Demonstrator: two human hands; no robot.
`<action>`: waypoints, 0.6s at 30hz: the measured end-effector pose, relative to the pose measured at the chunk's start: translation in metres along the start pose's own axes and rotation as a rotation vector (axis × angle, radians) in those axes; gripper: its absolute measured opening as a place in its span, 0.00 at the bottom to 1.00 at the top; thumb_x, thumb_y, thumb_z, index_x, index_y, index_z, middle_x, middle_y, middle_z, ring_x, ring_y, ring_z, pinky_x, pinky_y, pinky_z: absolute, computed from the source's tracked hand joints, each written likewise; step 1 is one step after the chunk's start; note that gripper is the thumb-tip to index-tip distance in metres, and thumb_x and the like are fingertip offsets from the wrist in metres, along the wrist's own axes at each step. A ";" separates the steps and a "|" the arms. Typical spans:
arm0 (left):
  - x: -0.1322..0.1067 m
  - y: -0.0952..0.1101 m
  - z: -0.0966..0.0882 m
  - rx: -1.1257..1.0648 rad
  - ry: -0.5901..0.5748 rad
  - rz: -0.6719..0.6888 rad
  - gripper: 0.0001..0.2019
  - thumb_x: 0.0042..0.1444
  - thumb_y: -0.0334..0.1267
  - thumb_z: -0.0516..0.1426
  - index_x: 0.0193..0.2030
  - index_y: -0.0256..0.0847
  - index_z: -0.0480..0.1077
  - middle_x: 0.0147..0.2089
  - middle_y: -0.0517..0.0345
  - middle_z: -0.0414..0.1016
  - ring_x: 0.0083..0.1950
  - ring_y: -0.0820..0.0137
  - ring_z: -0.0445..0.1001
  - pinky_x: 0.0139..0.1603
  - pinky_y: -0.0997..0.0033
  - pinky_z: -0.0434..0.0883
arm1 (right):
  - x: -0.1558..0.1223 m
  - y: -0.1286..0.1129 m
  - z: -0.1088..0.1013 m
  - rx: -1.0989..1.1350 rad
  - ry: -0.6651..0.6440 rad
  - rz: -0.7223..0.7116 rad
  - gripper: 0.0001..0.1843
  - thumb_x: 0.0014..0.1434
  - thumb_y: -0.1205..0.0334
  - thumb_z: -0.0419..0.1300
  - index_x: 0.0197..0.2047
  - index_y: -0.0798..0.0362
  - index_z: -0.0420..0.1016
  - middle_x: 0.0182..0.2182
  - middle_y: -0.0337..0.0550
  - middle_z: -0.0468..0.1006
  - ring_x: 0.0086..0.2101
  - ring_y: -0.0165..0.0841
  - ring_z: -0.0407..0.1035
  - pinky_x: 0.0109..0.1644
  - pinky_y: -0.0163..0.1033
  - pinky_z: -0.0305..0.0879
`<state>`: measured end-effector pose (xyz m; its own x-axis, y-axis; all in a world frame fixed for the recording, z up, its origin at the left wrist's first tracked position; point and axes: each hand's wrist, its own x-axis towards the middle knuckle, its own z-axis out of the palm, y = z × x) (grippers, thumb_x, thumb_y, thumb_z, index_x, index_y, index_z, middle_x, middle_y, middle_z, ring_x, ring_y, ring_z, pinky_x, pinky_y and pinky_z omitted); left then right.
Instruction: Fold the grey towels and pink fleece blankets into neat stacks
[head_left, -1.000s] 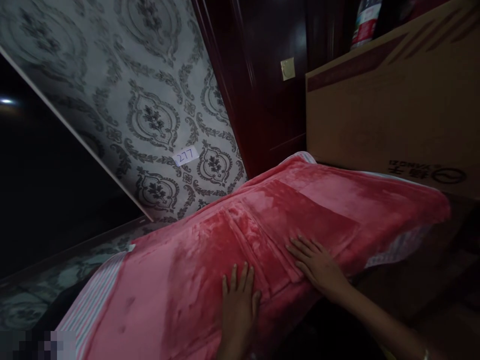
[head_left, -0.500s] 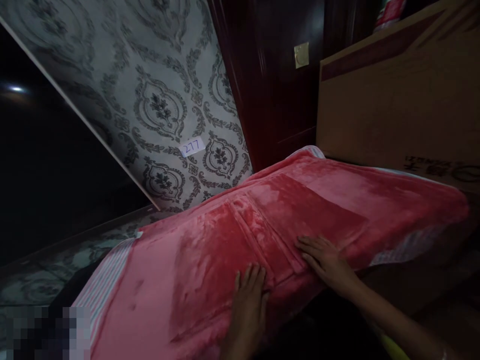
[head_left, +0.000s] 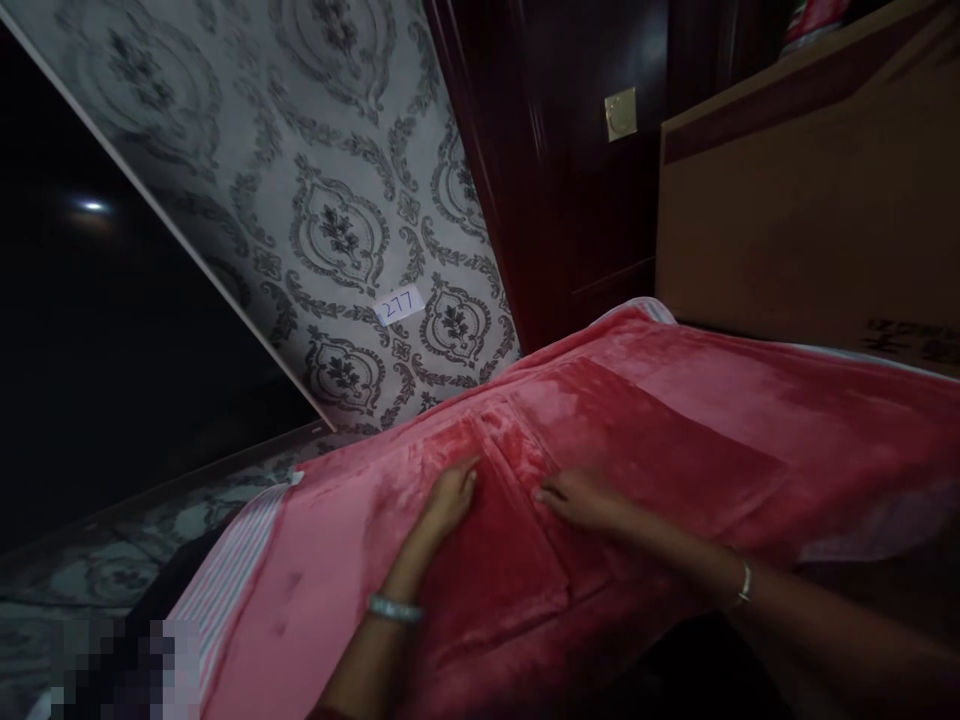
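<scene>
A folded pink plush blanket (head_left: 645, 430) with a striped edge lies spread before me. My left hand (head_left: 448, 498) rests flat on it, fingers stretched toward a raised fold line near the middle. My right hand (head_left: 576, 497) lies flat just to the right of that fold, fingers pointing left. Both hands are open and hold nothing. A bracelet shows on each wrist.
A large cardboard box (head_left: 810, 220) stands behind the blanket at right. A dark red wooden door (head_left: 570, 180) with a brass plate is at the back. Patterned grey wallpaper (head_left: 330, 190) carries a small label reading 277 (head_left: 398, 304). The left is dark.
Both hands have slid forward across the blanket, away from its near edge toward the middle fold, with the forearms now stretched out over it.
</scene>
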<state>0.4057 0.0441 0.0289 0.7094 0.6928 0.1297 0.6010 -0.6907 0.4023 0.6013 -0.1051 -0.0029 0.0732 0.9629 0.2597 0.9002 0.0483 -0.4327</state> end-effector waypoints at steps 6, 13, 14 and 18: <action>0.077 -0.048 -0.006 0.099 0.022 -0.145 0.24 0.64 0.35 0.50 0.66 0.34 0.65 0.68 0.42 0.67 0.69 0.62 0.65 0.70 0.61 0.58 | -0.008 -0.012 0.037 0.083 -0.127 0.177 0.16 0.63 0.51 0.57 0.38 0.54 0.80 0.35 0.48 0.82 0.33 0.37 0.74 0.34 0.38 0.62; 0.144 -0.075 0.012 0.143 0.005 -0.198 0.19 0.66 0.40 0.50 0.58 0.36 0.71 0.63 0.40 0.72 0.64 0.59 0.69 0.64 0.59 0.63 | -0.019 -0.015 0.050 0.301 -0.129 0.220 0.10 0.60 0.55 0.57 0.38 0.52 0.74 0.33 0.43 0.79 0.32 0.34 0.70 0.34 0.36 0.58; 0.153 -0.077 0.015 0.148 0.007 -0.198 0.17 0.66 0.40 0.50 0.55 0.36 0.73 0.61 0.39 0.74 0.61 0.59 0.71 0.61 0.60 0.64 | -0.020 -0.016 0.051 0.347 -0.133 0.228 0.10 0.60 0.55 0.57 0.38 0.52 0.73 0.33 0.42 0.79 0.31 0.33 0.69 0.34 0.36 0.58; 0.179 -0.083 0.026 0.148 0.028 -0.191 0.09 0.62 0.37 0.55 0.38 0.37 0.76 0.46 0.45 0.80 0.47 0.62 0.76 0.49 0.67 0.69 | -0.027 -0.020 0.055 0.522 -0.127 0.256 0.26 0.59 0.56 0.56 0.60 0.52 0.70 0.46 0.47 0.80 0.38 0.37 0.74 0.43 0.40 0.66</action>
<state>0.4926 0.2205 -0.0046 0.5683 0.8179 0.0900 0.7721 -0.5679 0.2851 0.5578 -0.1172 -0.0481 0.1790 0.9838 -0.0003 0.5280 -0.0963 -0.8438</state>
